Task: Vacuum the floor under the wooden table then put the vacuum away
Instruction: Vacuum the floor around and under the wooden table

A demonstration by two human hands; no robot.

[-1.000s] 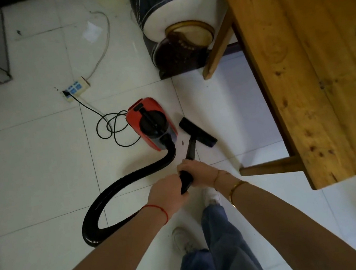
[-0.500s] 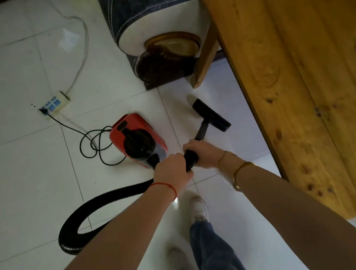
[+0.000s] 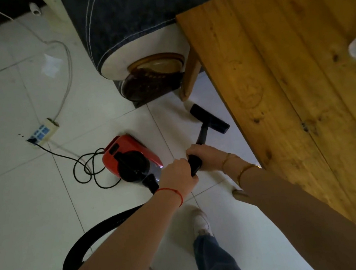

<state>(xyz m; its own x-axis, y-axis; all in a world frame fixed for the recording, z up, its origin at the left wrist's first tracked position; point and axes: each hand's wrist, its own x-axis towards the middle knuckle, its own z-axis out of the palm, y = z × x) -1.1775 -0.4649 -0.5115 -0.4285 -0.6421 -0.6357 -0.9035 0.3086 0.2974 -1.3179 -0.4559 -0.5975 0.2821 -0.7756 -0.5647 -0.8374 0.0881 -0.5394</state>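
At far left a power strip (image 3: 43, 132) lies on the tiled floor (image 3: 17, 203), a white lead running off behind it and the vacuum's black cord (image 3: 85, 165) looping loosely from it to the red vacuum (image 3: 130, 158); the cord is slack and limp, so I judge it could snag under the body if dragged. The vacuum sits on the floor left of the table, well apart from its legs; it looks compact and probably light enough to trail along by the hose (image 3: 99, 233), which curves in a stiff, ribbed arc back to the person's left and would resist sharp bends. The left hand (image 3: 176, 178) is closed around the rear of the black wand (image 3: 202, 136); the right hand (image 3: 207, 157), just ahead and touching the same wand, is also wrapped shut on it; a two-handed hold on the rigid tube is the sensible place to steer from. The nozzle (image 3: 210, 120) rests flat on the floor at the table's edge, near the far leg (image 3: 190, 80); beside that leg stands a sofa (image 3: 134, 26). The table (image 3: 292, 95) fills the right, two pale items at its far right edge too cropped to identify.
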